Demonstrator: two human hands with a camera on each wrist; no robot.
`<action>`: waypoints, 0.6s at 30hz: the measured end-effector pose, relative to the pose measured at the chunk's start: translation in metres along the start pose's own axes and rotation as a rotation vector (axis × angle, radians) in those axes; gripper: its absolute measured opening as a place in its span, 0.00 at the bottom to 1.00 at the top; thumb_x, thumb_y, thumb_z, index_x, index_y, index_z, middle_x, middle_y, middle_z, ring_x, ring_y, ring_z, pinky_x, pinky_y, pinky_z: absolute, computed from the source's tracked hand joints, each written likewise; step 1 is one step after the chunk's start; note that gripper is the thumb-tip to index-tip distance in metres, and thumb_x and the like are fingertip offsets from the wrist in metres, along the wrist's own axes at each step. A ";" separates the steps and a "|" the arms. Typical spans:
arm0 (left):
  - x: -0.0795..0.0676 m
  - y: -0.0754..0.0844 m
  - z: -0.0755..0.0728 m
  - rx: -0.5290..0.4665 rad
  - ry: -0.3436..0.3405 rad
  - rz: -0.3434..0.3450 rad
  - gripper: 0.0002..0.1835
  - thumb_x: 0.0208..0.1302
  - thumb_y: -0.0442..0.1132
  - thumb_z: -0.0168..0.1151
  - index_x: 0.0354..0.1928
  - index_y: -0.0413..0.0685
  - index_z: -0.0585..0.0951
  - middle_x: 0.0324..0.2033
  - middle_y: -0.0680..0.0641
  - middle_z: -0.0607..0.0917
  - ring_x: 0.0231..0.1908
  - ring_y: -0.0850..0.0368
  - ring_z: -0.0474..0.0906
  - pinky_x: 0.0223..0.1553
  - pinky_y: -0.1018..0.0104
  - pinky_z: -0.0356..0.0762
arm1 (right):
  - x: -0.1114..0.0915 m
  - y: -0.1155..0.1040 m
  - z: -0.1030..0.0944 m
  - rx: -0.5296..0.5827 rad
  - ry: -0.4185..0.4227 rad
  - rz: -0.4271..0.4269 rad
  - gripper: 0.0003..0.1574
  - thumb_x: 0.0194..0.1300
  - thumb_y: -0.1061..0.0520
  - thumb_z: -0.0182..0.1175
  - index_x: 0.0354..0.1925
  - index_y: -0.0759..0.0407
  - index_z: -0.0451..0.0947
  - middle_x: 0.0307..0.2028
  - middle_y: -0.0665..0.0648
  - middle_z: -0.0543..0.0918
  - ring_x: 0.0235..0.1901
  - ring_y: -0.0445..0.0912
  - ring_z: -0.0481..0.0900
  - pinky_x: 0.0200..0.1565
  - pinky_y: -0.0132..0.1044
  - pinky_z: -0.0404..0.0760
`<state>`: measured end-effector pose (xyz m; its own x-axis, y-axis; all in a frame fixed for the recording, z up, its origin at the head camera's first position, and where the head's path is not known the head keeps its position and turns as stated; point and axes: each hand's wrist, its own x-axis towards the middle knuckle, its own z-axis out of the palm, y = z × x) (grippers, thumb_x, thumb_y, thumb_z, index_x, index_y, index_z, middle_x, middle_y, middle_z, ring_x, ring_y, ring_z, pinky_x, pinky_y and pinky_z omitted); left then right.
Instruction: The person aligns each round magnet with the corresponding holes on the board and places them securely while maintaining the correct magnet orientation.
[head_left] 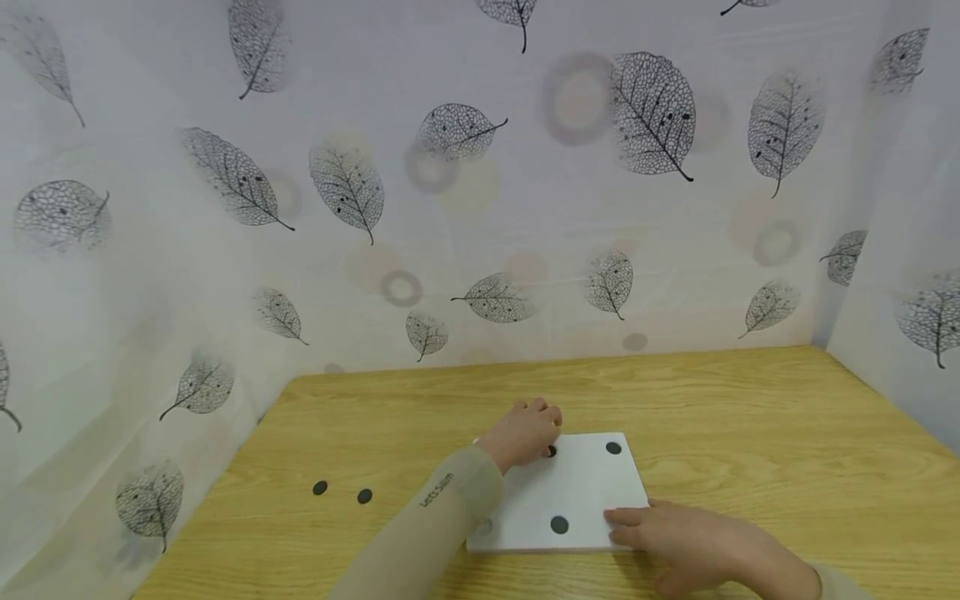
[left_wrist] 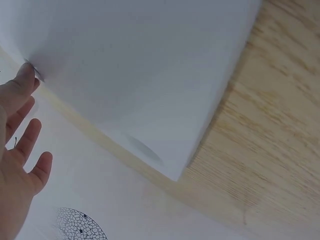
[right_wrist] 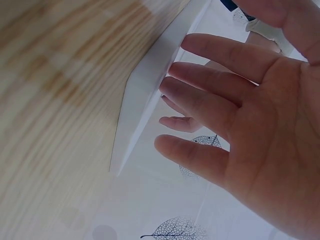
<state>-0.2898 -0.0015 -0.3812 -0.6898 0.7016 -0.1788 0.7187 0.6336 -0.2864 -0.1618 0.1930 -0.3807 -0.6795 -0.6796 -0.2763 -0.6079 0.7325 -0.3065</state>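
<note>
A flat white board lies on the wooden table, with my left forearm crossing its left part. My left hand is at the board's far edge, thumb and finger pinching a small black disc; its other fingers are spread apart in the left wrist view. More dark discs lie on the board: one in the far right corner, one near the front edge, and one partly covered by my sleeve. My right hand rests its straight fingertips on the board's right edge.
Two loose black discs, one farther left and one beside it, lie on the wooden table left of the board. A pale curtain with a leaf print hangs behind the table and along both sides.
</note>
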 end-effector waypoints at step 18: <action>-0.020 -0.013 0.004 -0.023 0.090 0.003 0.11 0.54 0.52 0.59 0.38 0.59 0.79 0.46 0.57 0.72 0.48 0.58 0.64 0.49 0.58 0.61 | 0.000 -0.001 0.001 0.007 0.012 0.014 0.32 0.44 0.54 0.68 0.51 0.48 0.74 0.55 0.46 0.70 0.53 0.41 0.69 0.52 0.45 0.66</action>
<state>-0.2851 -0.0250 -0.3777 -0.6776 0.7294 -0.0939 0.7233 0.6379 -0.2645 -0.1608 0.1923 -0.3815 -0.6925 -0.6689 -0.2700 -0.5954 0.7414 -0.3095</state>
